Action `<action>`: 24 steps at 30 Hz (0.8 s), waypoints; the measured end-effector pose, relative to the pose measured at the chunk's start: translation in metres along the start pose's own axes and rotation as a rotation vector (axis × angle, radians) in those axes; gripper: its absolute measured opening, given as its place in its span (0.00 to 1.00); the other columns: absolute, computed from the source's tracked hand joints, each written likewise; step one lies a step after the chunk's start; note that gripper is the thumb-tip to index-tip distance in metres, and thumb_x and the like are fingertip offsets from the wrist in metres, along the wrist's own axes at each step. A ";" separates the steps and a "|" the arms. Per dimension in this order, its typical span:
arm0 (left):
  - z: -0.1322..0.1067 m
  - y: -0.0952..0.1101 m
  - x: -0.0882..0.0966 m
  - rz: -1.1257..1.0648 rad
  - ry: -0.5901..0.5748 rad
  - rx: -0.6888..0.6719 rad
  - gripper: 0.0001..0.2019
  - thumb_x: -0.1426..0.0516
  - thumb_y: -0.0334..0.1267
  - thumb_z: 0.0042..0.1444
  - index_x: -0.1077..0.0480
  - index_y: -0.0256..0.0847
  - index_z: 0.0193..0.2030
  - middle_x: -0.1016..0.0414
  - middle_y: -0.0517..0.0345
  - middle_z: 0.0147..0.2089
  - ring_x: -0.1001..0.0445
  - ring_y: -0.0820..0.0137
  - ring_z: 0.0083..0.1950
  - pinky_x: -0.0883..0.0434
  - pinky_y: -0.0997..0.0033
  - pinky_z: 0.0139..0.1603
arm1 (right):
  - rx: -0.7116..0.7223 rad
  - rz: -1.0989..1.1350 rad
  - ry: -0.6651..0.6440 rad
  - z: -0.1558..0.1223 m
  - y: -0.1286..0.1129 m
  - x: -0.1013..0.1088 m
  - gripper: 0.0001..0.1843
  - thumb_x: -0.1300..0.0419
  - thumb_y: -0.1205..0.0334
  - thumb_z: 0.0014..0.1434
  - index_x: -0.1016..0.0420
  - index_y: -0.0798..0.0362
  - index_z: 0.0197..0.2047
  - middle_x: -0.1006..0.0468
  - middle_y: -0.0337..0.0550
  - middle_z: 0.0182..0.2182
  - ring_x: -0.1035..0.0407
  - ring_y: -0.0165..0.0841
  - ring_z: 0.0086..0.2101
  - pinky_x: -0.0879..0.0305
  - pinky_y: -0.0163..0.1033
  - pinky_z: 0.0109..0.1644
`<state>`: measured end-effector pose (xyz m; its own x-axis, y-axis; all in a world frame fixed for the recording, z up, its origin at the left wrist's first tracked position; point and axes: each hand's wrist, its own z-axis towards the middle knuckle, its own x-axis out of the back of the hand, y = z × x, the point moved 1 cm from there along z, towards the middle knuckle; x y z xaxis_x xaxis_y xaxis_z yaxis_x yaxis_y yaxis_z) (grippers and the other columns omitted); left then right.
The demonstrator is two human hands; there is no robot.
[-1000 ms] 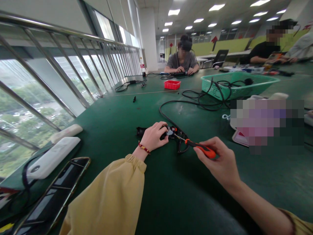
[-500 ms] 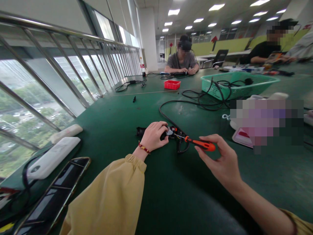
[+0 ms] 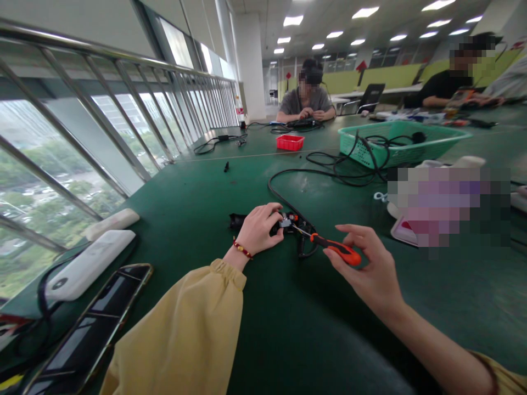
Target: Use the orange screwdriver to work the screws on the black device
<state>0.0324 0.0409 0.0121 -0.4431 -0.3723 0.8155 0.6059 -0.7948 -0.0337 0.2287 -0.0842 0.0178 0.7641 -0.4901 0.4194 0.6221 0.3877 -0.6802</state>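
Observation:
My left hand [image 3: 261, 227] is closed around a black corded device [image 3: 237, 221] lying on the green tabletop. Where its housing is open, small metal and orange inner parts show beside my fingertips. My right hand [image 3: 370, 263] has an orange and black screwdriver [image 3: 335, 248] between the thumb and fingers, with the fingers loose about the handle's end. The shaft points left into the exposed parts; its exact contact is too small to make out. A black loop of the device sits just below the shaft.
A black cable [image 3: 288, 171] runs from the device to a green basket [image 3: 444, 148]. A red tray [image 3: 290, 143] stands farther back. Left are a phone [image 3: 96, 315], a white power bank [image 3: 93, 263] and a metal railing [image 3: 135, 60]. A person [image 3: 307, 101] works across the table.
The screwdriver's handle end has dropped slightly, tilting the tool more steeply, and my right fingers have shifted and loosened on it. My left hand and the device stay in place.

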 end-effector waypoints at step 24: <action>-0.006 -0.021 -0.004 -0.050 -0.103 0.309 0.13 0.55 0.36 0.58 0.34 0.37 0.45 0.27 0.51 0.45 0.30 0.65 0.48 0.40 0.57 0.57 | 0.180 -0.101 -0.568 0.000 -0.007 -0.006 0.15 0.42 0.59 0.53 0.32 0.49 0.45 0.24 0.41 0.39 0.30 0.33 0.36 0.37 0.41 0.42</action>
<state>0.0169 0.0559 0.0061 -0.4178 -0.2733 0.8664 0.7639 -0.6220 0.1721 0.2198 -0.0841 0.0202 0.6402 -0.0569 0.7661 0.6778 0.5111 -0.5284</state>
